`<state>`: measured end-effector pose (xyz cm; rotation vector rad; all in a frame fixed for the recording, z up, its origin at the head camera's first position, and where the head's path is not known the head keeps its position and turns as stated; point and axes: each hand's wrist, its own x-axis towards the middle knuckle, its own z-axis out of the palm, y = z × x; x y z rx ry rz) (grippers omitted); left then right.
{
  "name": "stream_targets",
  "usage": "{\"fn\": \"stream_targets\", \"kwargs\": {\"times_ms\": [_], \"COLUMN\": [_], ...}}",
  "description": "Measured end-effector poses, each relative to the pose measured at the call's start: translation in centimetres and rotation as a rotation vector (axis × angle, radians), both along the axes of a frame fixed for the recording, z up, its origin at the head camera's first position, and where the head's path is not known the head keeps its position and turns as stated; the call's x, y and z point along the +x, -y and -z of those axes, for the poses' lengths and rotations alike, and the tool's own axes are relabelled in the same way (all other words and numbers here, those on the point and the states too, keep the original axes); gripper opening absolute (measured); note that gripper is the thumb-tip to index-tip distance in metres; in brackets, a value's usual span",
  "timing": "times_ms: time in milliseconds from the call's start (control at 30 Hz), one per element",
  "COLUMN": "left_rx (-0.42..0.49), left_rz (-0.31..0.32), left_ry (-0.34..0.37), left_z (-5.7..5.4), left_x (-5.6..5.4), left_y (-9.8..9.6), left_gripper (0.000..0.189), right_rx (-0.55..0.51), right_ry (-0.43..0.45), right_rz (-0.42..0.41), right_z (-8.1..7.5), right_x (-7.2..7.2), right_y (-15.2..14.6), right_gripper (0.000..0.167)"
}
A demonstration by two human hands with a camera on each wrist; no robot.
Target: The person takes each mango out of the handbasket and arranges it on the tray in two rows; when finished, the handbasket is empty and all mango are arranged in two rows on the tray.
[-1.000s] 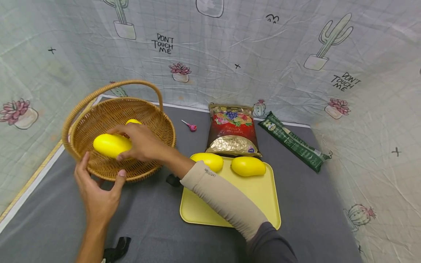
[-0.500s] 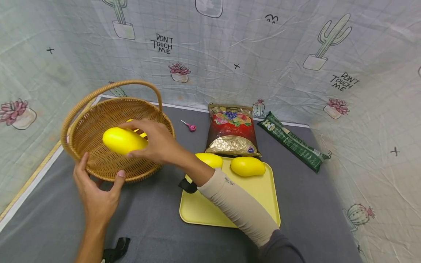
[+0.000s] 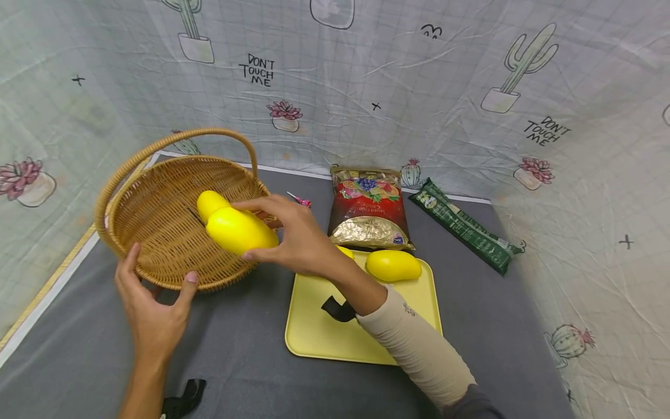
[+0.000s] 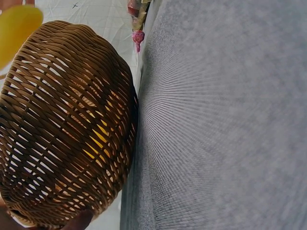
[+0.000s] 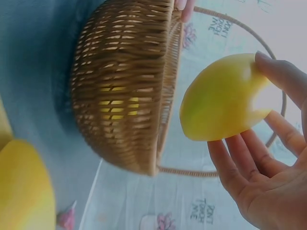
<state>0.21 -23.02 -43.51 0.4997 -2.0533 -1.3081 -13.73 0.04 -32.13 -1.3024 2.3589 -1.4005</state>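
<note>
My right hand [image 3: 300,235] grips a yellow mango [image 3: 241,231] over the right rim of the wicker basket [image 3: 162,221]; thumb and fingers stand on opposite sides of it in the right wrist view. A second mango [image 3: 211,202] lies inside the basket, partly hidden by the held one; yellow shows through the weave in both wrist views. At the basket's near rim my left hand [image 3: 157,314] holds on, thumb and fingertip over the edge, other fingers partly hidden beneath. Two more mangoes, one of them a whole mango [image 3: 394,265], the other mostly covered by my right hand, lie on the yellow tray [image 3: 314,343].
Behind the tray lies a red and gold candy bag [image 3: 370,206]. A long green packet [image 3: 466,226] is to its right. Between basket and bag lies a pink lollipop [image 3: 302,201], partly covered by my right hand. The basket's tall handle [image 3: 183,135] arches over its back. A patterned curtain [image 3: 335,87] encloses the table.
My right hand has carried the mango rightward, from over the middle of the basket to its right rim, baring more of the basket's inside. The left hand stays at the rim.
</note>
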Motion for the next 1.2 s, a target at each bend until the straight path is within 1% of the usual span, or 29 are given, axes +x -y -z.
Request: {"fn": "stream_targets", "kwargs": {"times_ms": [200, 267, 500, 700, 833, 967, 1200], "left_rx": [0.005, 0.003, -0.014, -0.014, -0.017, -0.023, -0.017], "left_rz": [0.003, 0.004, -0.005, -0.002, 0.002, 0.003, 0.004], "left_ry": [0.003, 0.0, -0.001, 0.009, 0.004, -0.002, -0.001], "left_z": [-0.1, 0.0, 0.0, 0.0, 0.0, 0.0, 0.0], "left_x": [0.0, 0.0, 0.1, 0.0, 0.0, 0.0, 0.0], "left_y": [0.0, 0.0, 0.0, 0.1, 0.0, 0.0, 0.0], "left_gripper": [0.098, 0.098, 0.098, 0.098, 0.098, 0.097, 0.098], "right_rx": [0.005, 0.011, 0.057, 0.088, 0.131, 0.179, 0.279], "right_ry": [-0.013, -0.005, 0.043, 0.088, 0.105, 0.102, 0.12], "right_rz": [0.033, 0.048, 0.106, 0.141, 0.163, 0.173, 0.189], "right_z": [0.7, 1.0, 1.8, 3.1, 4.1, 4.8, 6.0], "right_x": [0.3, 0.5, 1.0, 1.5, 1.9, 2.2, 3.3], "right_y": [-2.7, -3.7, -6.4, -8.5, -9.5, -10.3, -11.3], "right_gripper": [0.072, 0.071, 0.072, 0.071, 0.072, 0.072, 0.072]}}
